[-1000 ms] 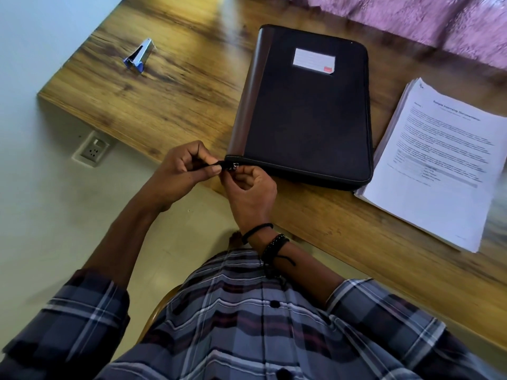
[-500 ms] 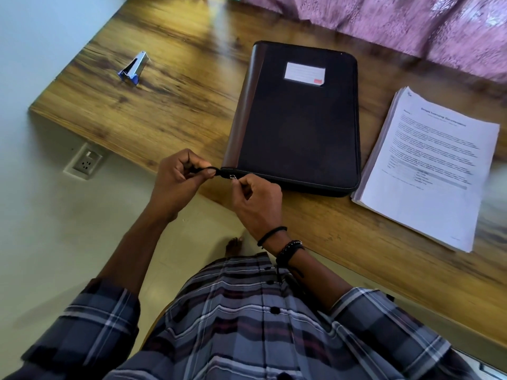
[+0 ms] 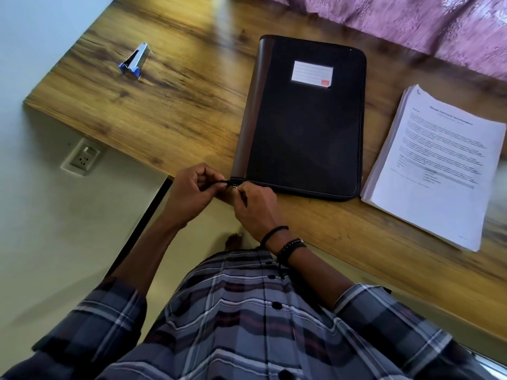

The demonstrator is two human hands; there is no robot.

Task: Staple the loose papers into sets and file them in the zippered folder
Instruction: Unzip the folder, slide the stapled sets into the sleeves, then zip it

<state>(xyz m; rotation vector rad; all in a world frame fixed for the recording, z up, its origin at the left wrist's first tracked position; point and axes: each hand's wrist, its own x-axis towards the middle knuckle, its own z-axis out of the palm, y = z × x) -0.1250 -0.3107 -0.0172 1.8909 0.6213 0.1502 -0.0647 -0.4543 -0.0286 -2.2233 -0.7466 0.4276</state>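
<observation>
Single head-worn wide-angle view: looks steeply down over chest onto table (image 3: pixel 178 105), close range.

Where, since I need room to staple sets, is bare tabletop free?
Widest bare wood lies between the stapler and the folder. A strip runs along the near edge of the table, in front of the paper stack. Crowded: the folder's near-left corner, where the left hand and right hand pinch the zipper.
</observation>
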